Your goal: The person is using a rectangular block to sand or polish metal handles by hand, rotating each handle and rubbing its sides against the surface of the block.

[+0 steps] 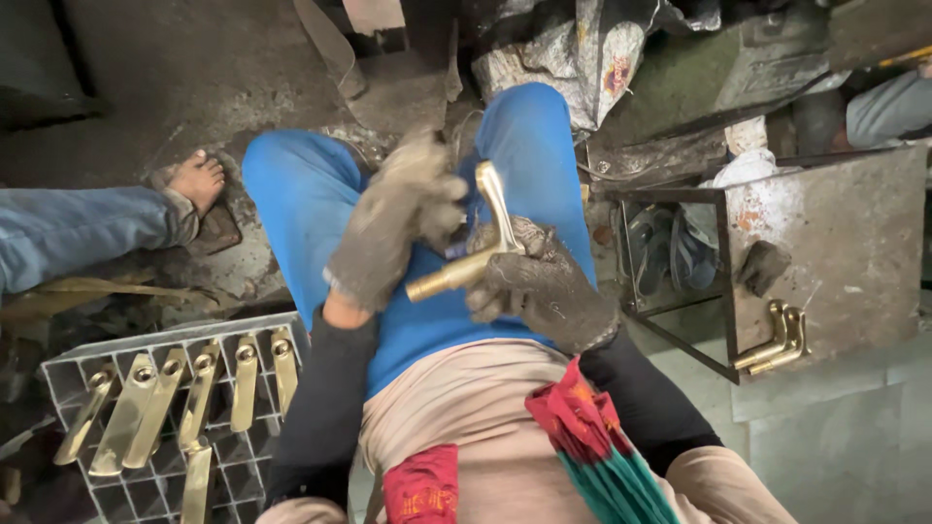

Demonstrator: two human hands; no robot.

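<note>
Nearest the camera, a red and green folded cloth (pixel 582 442) is being carried in the lap, just below the brass handle (pixel 473 254) that serves here as the landmark. The brass handle is being held over the blue trousers (pixel 529 155), at the middle of the view, between two gloved hands. The right hand (pixel 544 286) is being kept clenched around the bend of the handle from below and to the right, so that it is grasping the piece where the two limbs meet. The left hand (pixel 398 218) is being pressed against the handle from the upper left, its glove curled and touching the metal; whether its fingers are closed fully around the handle cannot be told, since the glove is hiding them. The handle is L-shaped: its thicker barrel is lying with its long axis running down and to the left, its open end pointing toward the left forearm, while the flat lever is rising up and away from the body. The right hand is being kept the nearer of the two to the barrel. Below and to the left of the handle, a grey grid tray (pixel 254 456) is holding a row of similar brass pieces (pixel 199 398). To the right of the handle, two more brass handles (pixel 777 342) are lying on a rusty metal desk (pixel 854 243). Farther off, up and to the left of the handle, another person's bare foot (pixel 197 180) is resting on the dark floor (pixel 175 78).
</note>
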